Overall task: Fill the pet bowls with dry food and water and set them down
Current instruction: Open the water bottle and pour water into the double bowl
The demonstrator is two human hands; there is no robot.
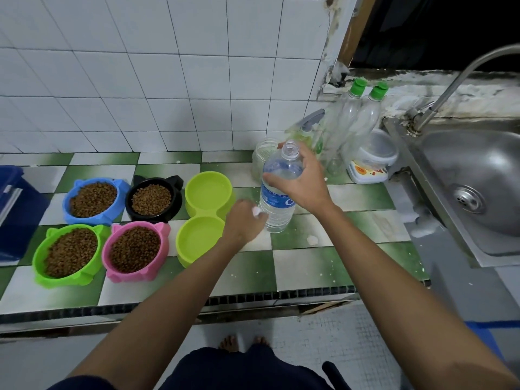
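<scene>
Four pet bowls full of brown dry food stand on the checkered counter: a blue bowl (94, 199), a black bowl (152, 199), a green bowl (69, 254) and a pink bowl (135, 250). To their right is a lime double bowl (204, 216); its far half seems to hold water, and what its near half holds is unclear. My right hand (299, 178) grips an uncapped clear water bottle (277, 204) standing upright on the counter. My left hand (243, 220) pinches the small white cap beside the bottle's base.
A blue box (17, 209) sits at the counter's left end. Behind the bottle stand a glass jar (263, 157), a spray bottle (308, 130), two green-capped bottles (357, 119) and a white tub (375, 156). A steel sink (472, 187) with a tap lies to the right.
</scene>
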